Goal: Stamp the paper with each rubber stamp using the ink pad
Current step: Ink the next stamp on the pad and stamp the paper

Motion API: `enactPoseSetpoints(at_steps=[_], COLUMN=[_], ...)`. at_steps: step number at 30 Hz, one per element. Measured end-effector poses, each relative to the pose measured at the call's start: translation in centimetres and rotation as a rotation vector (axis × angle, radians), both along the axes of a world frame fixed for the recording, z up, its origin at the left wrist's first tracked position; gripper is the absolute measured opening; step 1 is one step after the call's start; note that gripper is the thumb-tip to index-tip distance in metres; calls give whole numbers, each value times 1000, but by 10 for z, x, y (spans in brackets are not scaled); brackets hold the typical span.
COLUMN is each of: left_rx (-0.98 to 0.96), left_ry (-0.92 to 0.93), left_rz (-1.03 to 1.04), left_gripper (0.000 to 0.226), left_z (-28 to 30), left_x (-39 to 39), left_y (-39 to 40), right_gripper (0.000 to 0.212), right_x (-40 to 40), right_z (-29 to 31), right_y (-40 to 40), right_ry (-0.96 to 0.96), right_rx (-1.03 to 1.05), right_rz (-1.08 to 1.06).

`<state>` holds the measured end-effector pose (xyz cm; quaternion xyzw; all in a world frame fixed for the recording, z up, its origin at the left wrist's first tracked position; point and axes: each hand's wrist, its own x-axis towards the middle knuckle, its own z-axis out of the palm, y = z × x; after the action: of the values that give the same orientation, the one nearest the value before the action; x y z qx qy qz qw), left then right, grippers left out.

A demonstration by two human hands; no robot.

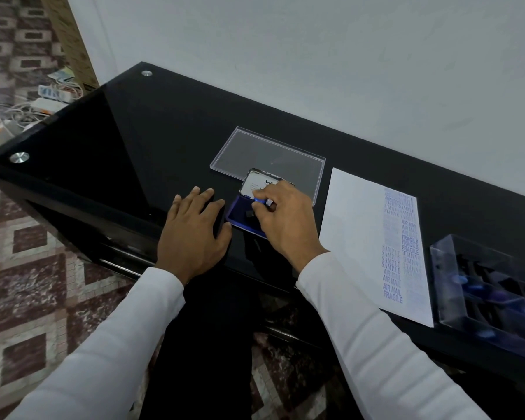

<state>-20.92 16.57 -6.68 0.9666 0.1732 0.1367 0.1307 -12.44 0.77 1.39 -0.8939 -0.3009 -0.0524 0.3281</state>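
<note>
A blue ink pad (240, 212) lies open on the black glass table (128, 153), its lid (259, 181) tilted up behind it. My right hand (285, 219) pinches a small rubber stamp with a blue handle (262, 202) over the pad; the stamp's base is mostly hidden by my fingers. My left hand (194, 231) rests flat on the table just left of the pad, its thumb beside the pad's edge. To the right lies a white paper (355, 237) carrying several blue prints reading SAMPLE, AIR MAIL and FRAGILE.
A clear plastic lid (255, 147) lies flat behind the ink pad. A clear box (455, 268) with several more blue-handled stamps stands at the right of the paper. A white wall runs along the table's far side. Cables and a power strip (55, 93) lie on the floor at left.
</note>
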Motion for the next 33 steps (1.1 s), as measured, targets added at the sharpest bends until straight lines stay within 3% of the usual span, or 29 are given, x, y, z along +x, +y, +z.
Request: enactPoseSetpoints(at_steps=[8,12,20,27,33], left_rx=[6,0,4,7,9], left_ry=[2,0,-16,3,-7], left_rz=[-2,-2,-3,-8,0], left_gripper=[61,61,58,58,60], left_z=[0,0,-2,-2,-1], left_x=[0,1,0,0,0], left_y=[0,0,0,0,-1], right_gripper=[25,26,8,27,29], right_x=[5,4,-1,1,3], right_z=[5,5,5,1,3], right_y=[3,1,-2,0,0], right_ry=[-46,8,81,59,24], right_rx=[-117,-68,0,-36,-54], right_rz=[46,19,-19,-3,12])
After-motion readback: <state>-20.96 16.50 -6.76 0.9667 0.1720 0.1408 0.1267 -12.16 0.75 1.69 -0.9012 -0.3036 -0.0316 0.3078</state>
